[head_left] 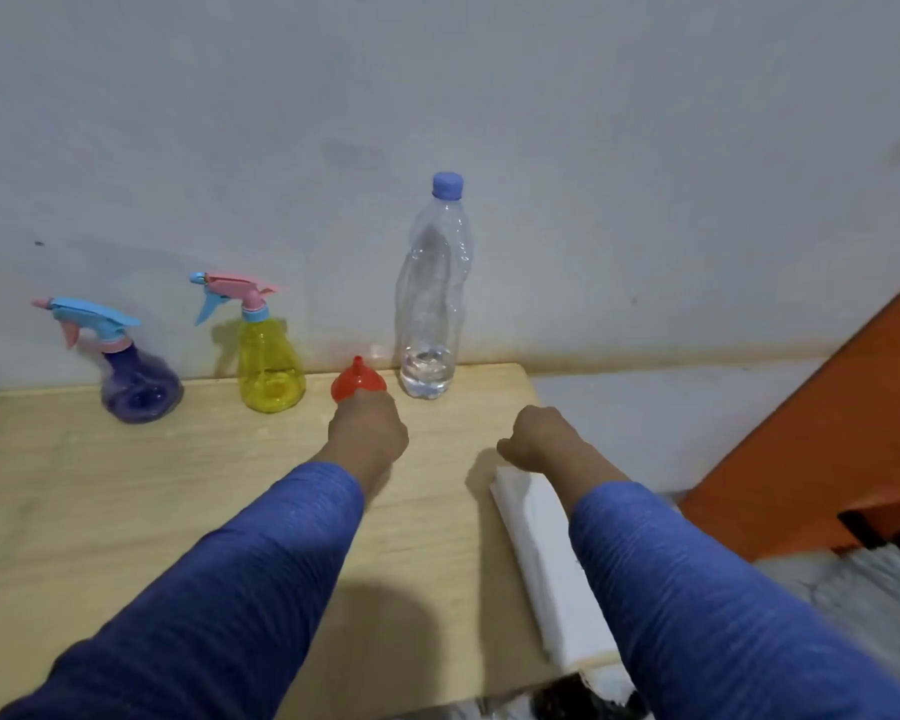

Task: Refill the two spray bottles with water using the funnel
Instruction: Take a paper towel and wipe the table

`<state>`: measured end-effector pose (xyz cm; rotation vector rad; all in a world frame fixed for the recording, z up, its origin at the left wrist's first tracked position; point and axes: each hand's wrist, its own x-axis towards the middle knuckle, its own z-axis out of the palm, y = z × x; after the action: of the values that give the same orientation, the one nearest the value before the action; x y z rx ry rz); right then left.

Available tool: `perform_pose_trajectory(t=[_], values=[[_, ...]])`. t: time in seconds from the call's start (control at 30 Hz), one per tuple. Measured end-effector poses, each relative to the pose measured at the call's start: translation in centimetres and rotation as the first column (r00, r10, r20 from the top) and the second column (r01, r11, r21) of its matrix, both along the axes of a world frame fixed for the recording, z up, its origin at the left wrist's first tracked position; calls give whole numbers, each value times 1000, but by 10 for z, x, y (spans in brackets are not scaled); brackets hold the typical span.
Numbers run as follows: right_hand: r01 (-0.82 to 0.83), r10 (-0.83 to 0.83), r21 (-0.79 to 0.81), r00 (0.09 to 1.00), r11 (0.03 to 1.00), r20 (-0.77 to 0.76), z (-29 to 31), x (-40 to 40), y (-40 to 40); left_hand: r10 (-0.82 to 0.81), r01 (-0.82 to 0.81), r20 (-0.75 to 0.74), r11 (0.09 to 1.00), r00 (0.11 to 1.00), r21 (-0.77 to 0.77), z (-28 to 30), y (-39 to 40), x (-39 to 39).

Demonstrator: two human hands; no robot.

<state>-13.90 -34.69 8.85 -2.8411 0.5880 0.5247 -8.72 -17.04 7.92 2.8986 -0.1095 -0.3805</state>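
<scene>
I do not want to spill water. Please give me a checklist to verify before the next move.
1. Funnel in reach: ok, left hand is at it; the grip itself is hidden.
2. Spray tops removed from purple bottle and yellow bottle: not ok, both still on.
3. Water bottle holds enough water: not ok, only a little at the bottom.
4. Its blue cap is off: not ok.
5. White cloth ready: ok, under right hand.

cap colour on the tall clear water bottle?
Blue cap, clearest in the head view.
</scene>
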Motion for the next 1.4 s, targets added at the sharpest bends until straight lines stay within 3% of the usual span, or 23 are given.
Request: perform_pose_trajectory(t=[0.13,0.37,0.5,0.63,0.8,0.87,1.03,1.3,1.4], values=[[73,-73,-12,997,997,13,14,-43,-20,-206,202,65,978,976,59,13,-28,-31],[177,-177,-5,984,984,24,9,-106,-56,-399,397,30,916,917,61,13,-90,-73],[209,-213,72,976,975,47,-17,-126,-68,-486,486,-2,874,874,19,-9,-118,-82],[215,-267,243,942,946,205,-45,-151,-63,-562,561,-52,827,826,-27,-39,-134,-86],[211,-336,406,904,889,266,-84,-167,-44,-604,588,-114,796,789,-145,-74,-132,-89],[204,-317,381,911,902,264,-97,-168,-39,-627,607,-86,775,774,-177,-88,-126,-89],[200,-284,278,908,940,309,-112,-162,-30,-554,525,-6,792,832,-313,-104,-117,-86],[221,-284,210,892,952,351,-101,-150,-36,-563,549,56,773,825,-317,-104,-122,-82],[133,-205,227,921,965,332,-87,-146,-47,-536,532,94,774,839,-344,-101,-122,-80]])
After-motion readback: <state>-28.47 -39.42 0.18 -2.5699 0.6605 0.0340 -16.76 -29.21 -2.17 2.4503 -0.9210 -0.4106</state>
